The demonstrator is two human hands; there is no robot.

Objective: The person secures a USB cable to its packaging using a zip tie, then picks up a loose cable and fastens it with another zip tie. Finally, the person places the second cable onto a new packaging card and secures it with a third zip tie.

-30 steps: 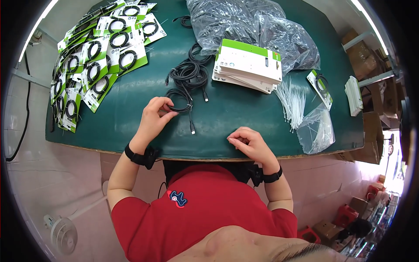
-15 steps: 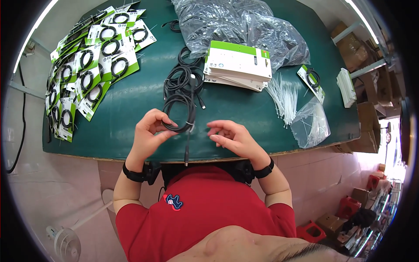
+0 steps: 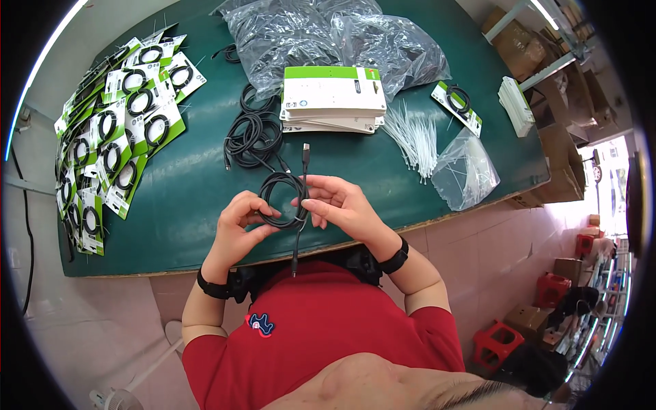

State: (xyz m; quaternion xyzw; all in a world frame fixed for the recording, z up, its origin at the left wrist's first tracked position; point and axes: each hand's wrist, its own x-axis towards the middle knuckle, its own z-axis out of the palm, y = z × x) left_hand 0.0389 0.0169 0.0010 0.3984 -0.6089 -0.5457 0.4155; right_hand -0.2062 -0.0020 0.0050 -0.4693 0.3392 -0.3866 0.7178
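- We see the right hand (image 3: 339, 207) now at the coiled cable (image 3: 281, 225); half a second ago its fingers were spread and apart from it.
- Our left hand (image 3: 239, 222) grips the coil's left side between thumb and fingers, as it did then.
- Our right thumb and fingers close narrowly on the coil's right side, so the loop sits between both sets of fingertips; whether it touches the tabletop (image 3: 171, 219), we cannot tell.
- One plug (image 3: 305, 154) points away from us, just beyond the right fingertips; the other cable end (image 3: 294, 265) points back toward us, below and between the fingers, reaching across the near table edge (image 3: 437, 223) in this view.
- The tabletop's contents appear further left in view than before.
- Just beyond the left fingers we have the cable heap (image 3: 253, 140), close to the coil's far rim.
- Past the right fingertips stands the card stack (image 3: 333, 96); right of them lie white ties (image 3: 415, 143).
- Our widest room is left of the left fingers, a green stretch reaching to the carded cables (image 3: 109, 147); a smaller one runs right of the right fingers, along the edge.
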